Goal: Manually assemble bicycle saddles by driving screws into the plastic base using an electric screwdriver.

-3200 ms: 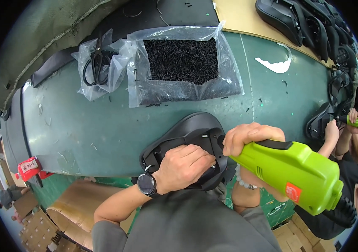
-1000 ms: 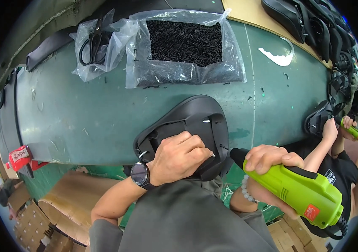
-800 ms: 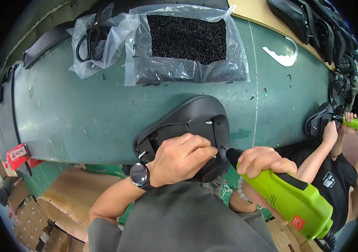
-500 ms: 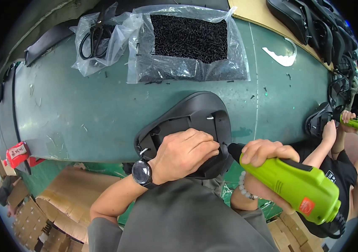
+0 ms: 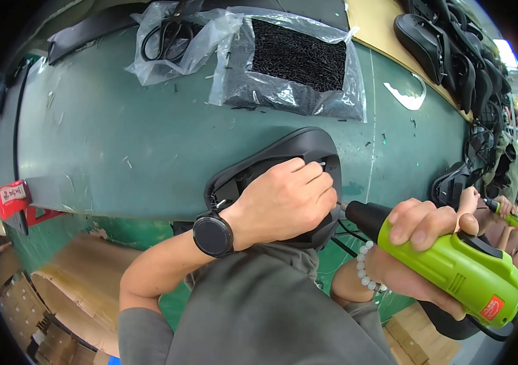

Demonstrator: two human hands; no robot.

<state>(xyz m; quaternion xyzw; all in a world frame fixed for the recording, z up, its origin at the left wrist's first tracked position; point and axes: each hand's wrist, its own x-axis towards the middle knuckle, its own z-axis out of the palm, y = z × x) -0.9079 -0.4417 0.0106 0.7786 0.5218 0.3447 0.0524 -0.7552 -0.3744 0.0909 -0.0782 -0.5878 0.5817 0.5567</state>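
A black moulded plastic shell (image 5: 298, 141) lies at the table's near edge, its ribbed hollow side up. My left hand (image 5: 289, 198) lies over it with curled fingers. Their tips are hidden, so whatever they pinch does not show. A black watch sits on that wrist. My right hand (image 5: 420, 228) is wrapped round a lime-green electric screwdriver (image 5: 459, 267) with a black nose. Its bit points left and ends beside my left knuckles, close to the shell's right edge. Small pale metal pins stick up from the shell.
Beyond the shell lies a clear plastic bag (image 5: 283, 97) of black screws (image 5: 298, 58). Scissors (image 5: 164, 39) rest on another bag. A red container (image 5: 10, 199) stands far left. Black shells (image 5: 420, 45) are piled far right. At right, a co-worker's hands (image 5: 469, 201) work on another shell.
The screwdriver has moved right and slightly down, and its bit now shows. My left hand has shifted right and curled its fingers more. The whole view has turned a little.
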